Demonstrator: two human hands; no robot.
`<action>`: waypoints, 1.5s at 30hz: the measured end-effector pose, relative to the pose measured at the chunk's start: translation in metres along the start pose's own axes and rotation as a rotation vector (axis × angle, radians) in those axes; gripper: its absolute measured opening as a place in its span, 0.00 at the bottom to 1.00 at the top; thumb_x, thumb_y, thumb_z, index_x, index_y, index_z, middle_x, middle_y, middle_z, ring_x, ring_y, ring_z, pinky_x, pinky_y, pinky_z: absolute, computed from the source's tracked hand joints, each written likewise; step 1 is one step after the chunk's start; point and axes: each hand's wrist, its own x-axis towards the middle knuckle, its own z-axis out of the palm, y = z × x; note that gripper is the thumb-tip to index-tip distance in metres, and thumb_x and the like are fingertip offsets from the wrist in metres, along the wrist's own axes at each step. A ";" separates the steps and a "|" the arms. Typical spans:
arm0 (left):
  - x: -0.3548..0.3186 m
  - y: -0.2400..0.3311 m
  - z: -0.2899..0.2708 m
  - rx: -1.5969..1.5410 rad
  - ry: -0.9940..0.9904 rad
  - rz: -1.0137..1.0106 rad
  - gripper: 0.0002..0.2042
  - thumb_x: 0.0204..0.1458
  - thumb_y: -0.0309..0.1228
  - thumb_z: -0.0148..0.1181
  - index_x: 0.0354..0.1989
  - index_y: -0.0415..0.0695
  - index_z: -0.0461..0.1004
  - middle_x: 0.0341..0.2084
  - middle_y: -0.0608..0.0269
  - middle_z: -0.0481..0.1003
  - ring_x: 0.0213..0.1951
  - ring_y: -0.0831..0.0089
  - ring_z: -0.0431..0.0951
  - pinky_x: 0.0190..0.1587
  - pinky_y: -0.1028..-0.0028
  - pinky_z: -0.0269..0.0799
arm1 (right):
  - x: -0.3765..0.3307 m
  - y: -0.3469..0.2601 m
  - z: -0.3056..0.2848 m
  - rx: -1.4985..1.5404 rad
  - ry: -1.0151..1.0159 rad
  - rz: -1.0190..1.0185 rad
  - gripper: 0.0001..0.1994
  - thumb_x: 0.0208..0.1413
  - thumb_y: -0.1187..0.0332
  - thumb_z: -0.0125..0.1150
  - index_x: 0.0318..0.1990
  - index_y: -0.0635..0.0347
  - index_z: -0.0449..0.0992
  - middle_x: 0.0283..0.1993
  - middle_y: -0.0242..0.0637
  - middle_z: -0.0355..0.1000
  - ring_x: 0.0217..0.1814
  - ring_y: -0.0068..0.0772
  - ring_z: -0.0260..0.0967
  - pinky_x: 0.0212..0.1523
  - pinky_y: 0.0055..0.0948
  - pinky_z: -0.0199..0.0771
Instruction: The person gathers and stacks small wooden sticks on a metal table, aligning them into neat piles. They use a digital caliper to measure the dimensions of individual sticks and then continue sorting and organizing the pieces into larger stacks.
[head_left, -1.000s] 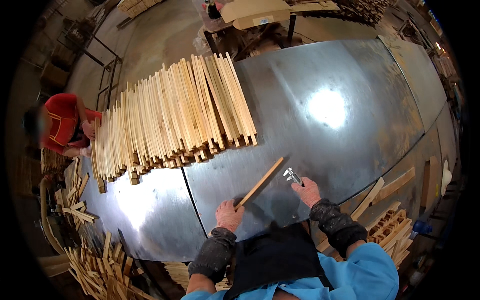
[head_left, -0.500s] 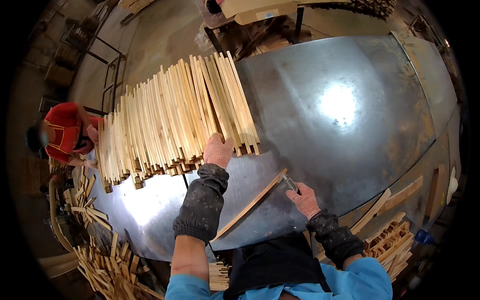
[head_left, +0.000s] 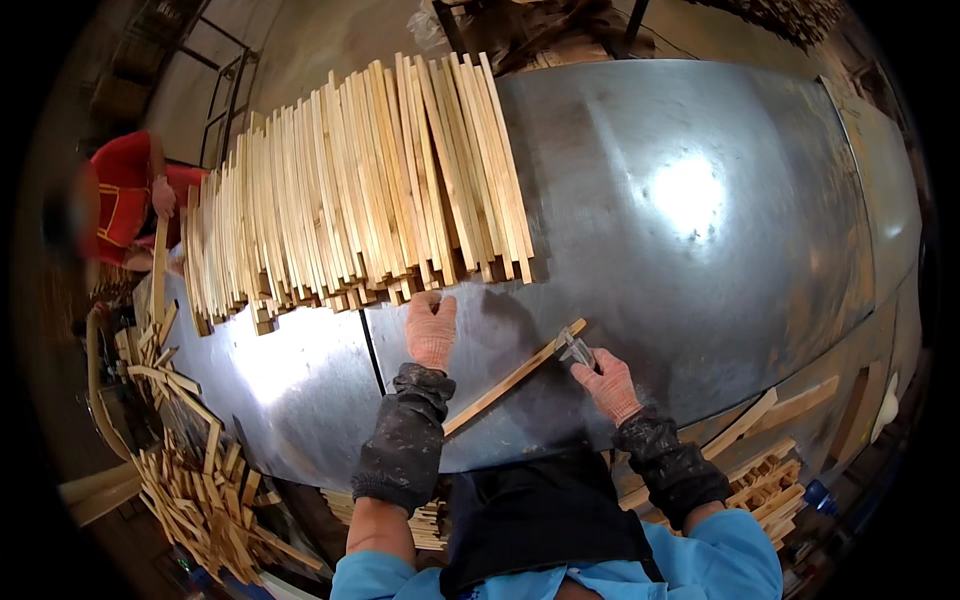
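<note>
My left hand [head_left: 432,331], in a pink knit glove, is just off the near ends of a wide row of pale wooden strips [head_left: 345,190]. Its fingers are curled in, and whether anything is inside them is hidden. In my gloved right hand [head_left: 608,386] is a small metal caliper [head_left: 574,350]. Its jaws are at a single wooden strip [head_left: 510,382] lying aslant on the table, close to the strip's far end. That strip's near end comes close to my dark apron.
The shiny metal table [head_left: 680,300] stretches to the right. A co-worker in red [head_left: 125,190] stands at the far left, a hand at an upright strip [head_left: 159,265]. Scrap wood [head_left: 205,505] is heaped at lower left; stacked wood pieces [head_left: 770,485] are at lower right.
My left hand has drawn back from the strips toward me. The caliper now lies across the single strip, slightly in from its end. The whole view has shifted, and the co-worker's strip has come up.
</note>
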 end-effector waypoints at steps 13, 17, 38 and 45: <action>0.010 0.034 0.014 0.005 0.146 0.063 0.20 0.61 0.36 0.70 0.56 0.35 0.78 0.48 0.43 0.82 0.50 0.48 0.83 0.54 0.56 0.78 | 0.002 -0.018 0.008 0.004 -0.010 -0.039 0.23 0.63 0.58 0.74 0.58 0.65 0.81 0.44 0.40 0.83 0.46 0.30 0.77 0.55 0.35 0.78; 0.010 0.037 -0.001 0.125 0.049 0.094 0.18 0.61 0.34 0.71 0.54 0.36 0.78 0.43 0.48 0.83 0.45 0.55 0.83 0.50 0.58 0.79 | 0.001 -0.014 0.006 0.022 -0.010 -0.011 0.23 0.63 0.58 0.75 0.58 0.65 0.81 0.43 0.40 0.83 0.44 0.32 0.77 0.53 0.34 0.79; 0.033 0.042 -0.041 0.275 0.304 0.254 0.15 0.61 0.42 0.69 0.37 0.40 0.83 0.28 0.51 0.82 0.32 0.55 0.84 0.39 0.56 0.79 | -0.017 -0.024 -0.002 -0.112 -0.015 -0.065 0.25 0.62 0.55 0.75 0.57 0.66 0.81 0.39 0.41 0.81 0.41 0.36 0.76 0.49 0.37 0.78; -0.025 0.114 -0.196 -0.562 0.650 0.541 0.10 0.67 0.34 0.68 0.48 0.40 0.84 0.35 0.65 0.81 0.36 0.75 0.82 0.33 0.72 0.79 | -0.049 -0.048 0.019 -0.249 -0.098 -0.054 0.25 0.63 0.54 0.74 0.58 0.66 0.81 0.42 0.44 0.81 0.44 0.37 0.77 0.52 0.37 0.78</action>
